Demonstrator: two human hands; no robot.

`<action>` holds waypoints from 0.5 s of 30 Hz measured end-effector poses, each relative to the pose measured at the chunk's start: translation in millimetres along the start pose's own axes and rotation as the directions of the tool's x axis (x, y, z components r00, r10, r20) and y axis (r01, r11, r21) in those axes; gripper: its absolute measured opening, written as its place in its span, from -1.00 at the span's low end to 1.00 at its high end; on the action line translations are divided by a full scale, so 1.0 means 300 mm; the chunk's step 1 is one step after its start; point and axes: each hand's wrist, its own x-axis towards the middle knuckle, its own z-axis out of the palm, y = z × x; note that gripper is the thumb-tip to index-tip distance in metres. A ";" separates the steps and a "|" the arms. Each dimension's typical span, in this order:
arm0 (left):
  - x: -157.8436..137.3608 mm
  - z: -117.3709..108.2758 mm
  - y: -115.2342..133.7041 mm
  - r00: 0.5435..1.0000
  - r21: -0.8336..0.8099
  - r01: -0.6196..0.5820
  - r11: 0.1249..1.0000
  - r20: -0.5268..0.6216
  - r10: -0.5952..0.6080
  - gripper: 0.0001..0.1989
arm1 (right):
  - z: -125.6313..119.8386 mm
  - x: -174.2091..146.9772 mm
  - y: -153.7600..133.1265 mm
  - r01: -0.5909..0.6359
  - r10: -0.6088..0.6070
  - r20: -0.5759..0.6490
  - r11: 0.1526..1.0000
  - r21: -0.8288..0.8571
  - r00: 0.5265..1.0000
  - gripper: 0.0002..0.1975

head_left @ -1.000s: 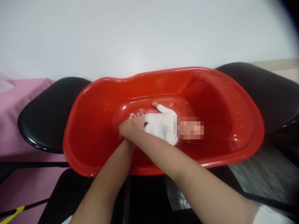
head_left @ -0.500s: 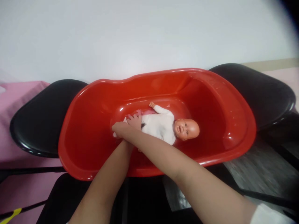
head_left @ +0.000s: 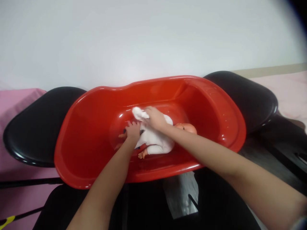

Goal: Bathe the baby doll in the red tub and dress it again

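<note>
Doll point(head_left: 153, 137) was lying in the red tub point(head_left: 88, 137), head at the right, legs pointing left, so here's what I could see, closest stuff first. Some black seats point(head_left: 220, 198) sat right at the bottom of the view, with both bare forearms reaching in over the near rim. One small hand point(head_left: 143, 155) of the doll poked out toward that near side, white sleeve and all.

Left hand point(head_left: 133, 131) was down on the doll's lower half, fingers a bit apart; couldn't tell if they were gripping anything. Right hand point(head_left: 154, 118) was over the doll's middle, just beyond the left one, fingers clamped on a bunched white cloth point(head_left: 139, 113), kinda blurry. That arm crossed in front of part of the doll's face.

Past the tub's ends there was a black seat on the left point(head_left: 40, 127) and another on the right point(head_left: 242, 99), then pink fabric point(head_left: 21, 105) far left and a paler pink surface point(head_left: 292, 92) far right. Plain pale wall point(head_left: 144, 38) behind everything.
</note>
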 end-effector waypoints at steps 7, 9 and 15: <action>0.016 0.021 -0.008 1.000 0.090 -0.009 0.996 -0.001 0.010 -0.54 | -0.140 -0.003 0.271 -0.545 0.545 0.007 0.838 0.037 0.838 -0.69; 0.020 0.025 -0.010 1.000 0.088 -0.006 0.996 0.000 0.006 -0.53 | -0.151 0.014 0.304 -0.562 0.562 -0.003 0.826 0.036 0.827 -0.70; 0.021 0.018 -0.021 1.000 -0.003 -0.007 1.000 0.026 0.007 -0.54 | -0.075 0.123 0.313 -0.505 0.511 -0.047 0.857 0.100 0.858 -0.69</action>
